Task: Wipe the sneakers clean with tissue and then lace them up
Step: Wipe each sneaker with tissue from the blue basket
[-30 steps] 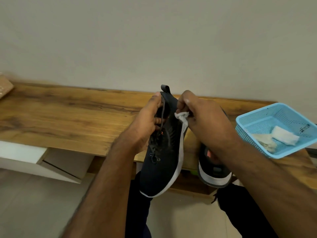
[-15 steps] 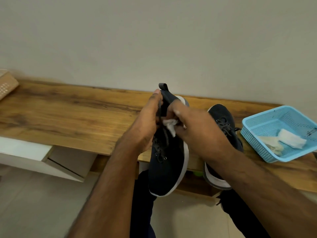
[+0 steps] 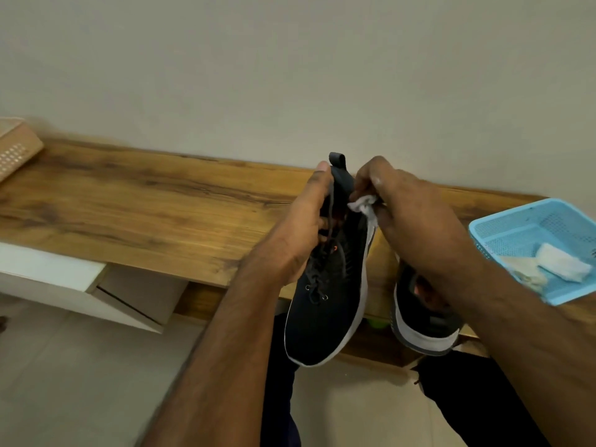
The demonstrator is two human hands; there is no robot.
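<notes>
Right, calling it as I see it, everything placed off the wooden bench
Left hand: my left hand grips the held sneaker on its lace side, thumb up by the heel tab, fingers curled into the collar
Held sneaker: dark upper, white sole edge, lifted in front of the bench's near edge, heel up, toe hanging down toward my legs
Right hand: my right hand pinches the tissue and presses it on the shoe's heel side
Second sneaker: the other sneaker sits at the bench's near edge, partly hidden under my right forearm
Basket: blue basket on the bench's right end, with crumpled used tissues inside
Far left end: corner of a tan perforated box
</notes>
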